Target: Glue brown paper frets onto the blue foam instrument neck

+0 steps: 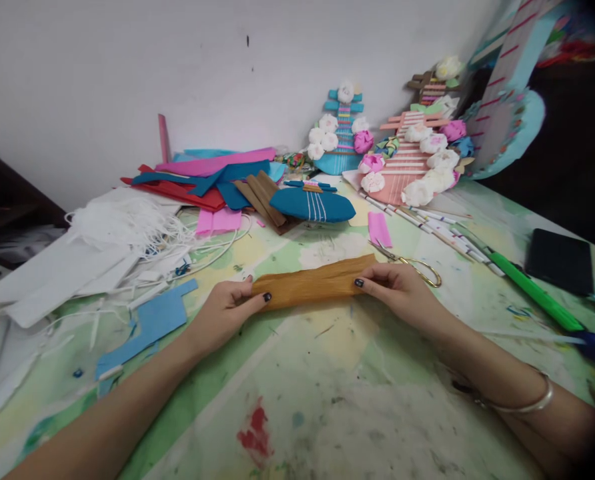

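A strip of mustard-brown crepe paper (pixel 310 285) is stretched sideways over the middle of the table. My left hand (pixel 230 308) pinches its left end, thumb on top. At the right end my right hand (pixel 395 293) grips it between thumb and fingers. Gold-handled scissors (pixel 422 267) lie just beyond my right hand, partly hidden by it. Behind the strip sits a dark blue paper-covered shape (pixel 312 205) with white strings. A small pink paper piece (pixel 379 229) lies near the scissors' tips.
White string (pixel 122 223), white sheets (pixel 32 283) and a cut blue sheet (pixel 150 327) lie left. Coloured paper (pixel 202 183) is piled at the back. Flower-decorated instrument models (pixel 345 143) stand against the wall. Right are a green tool (pixel 535 292) and a black flat object (pixel 560 261).
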Motion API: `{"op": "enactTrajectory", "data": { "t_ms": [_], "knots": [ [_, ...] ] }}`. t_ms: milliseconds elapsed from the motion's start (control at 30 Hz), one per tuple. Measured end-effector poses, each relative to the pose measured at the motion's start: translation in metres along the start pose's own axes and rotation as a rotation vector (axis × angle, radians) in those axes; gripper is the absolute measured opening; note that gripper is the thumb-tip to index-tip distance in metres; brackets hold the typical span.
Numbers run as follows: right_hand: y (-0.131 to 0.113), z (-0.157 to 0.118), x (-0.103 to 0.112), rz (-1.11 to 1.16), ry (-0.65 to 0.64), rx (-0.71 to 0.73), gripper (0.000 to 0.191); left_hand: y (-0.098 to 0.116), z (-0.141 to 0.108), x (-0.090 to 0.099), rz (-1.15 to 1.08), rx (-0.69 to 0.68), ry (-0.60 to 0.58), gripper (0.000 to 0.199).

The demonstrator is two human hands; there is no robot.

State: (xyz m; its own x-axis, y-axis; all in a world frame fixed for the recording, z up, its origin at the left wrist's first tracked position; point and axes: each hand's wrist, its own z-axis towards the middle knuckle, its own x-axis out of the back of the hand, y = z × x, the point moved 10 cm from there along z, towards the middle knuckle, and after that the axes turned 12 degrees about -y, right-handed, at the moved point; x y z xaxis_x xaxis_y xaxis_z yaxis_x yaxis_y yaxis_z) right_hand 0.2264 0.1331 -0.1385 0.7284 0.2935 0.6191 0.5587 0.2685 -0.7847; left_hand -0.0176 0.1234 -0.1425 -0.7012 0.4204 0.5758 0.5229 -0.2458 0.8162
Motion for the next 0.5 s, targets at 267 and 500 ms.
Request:
{"op": "enactTrajectory", "data": {
  "t_ms": [267, 500],
  "knots": [
    [-0.022, -0.008, -0.023, -0.062, -0.313, 0.218, 0.009, 0.018, -0.008, -0.012, 0.459, -0.19, -0.32, 0.018],
    [-0.029, -0.009, -0.031, -0.253, -0.352, 0.246, 0.007, 0.038, -0.019, -0.042, 0.619, -0.274, -0.34, 0.007]
  ]
}}
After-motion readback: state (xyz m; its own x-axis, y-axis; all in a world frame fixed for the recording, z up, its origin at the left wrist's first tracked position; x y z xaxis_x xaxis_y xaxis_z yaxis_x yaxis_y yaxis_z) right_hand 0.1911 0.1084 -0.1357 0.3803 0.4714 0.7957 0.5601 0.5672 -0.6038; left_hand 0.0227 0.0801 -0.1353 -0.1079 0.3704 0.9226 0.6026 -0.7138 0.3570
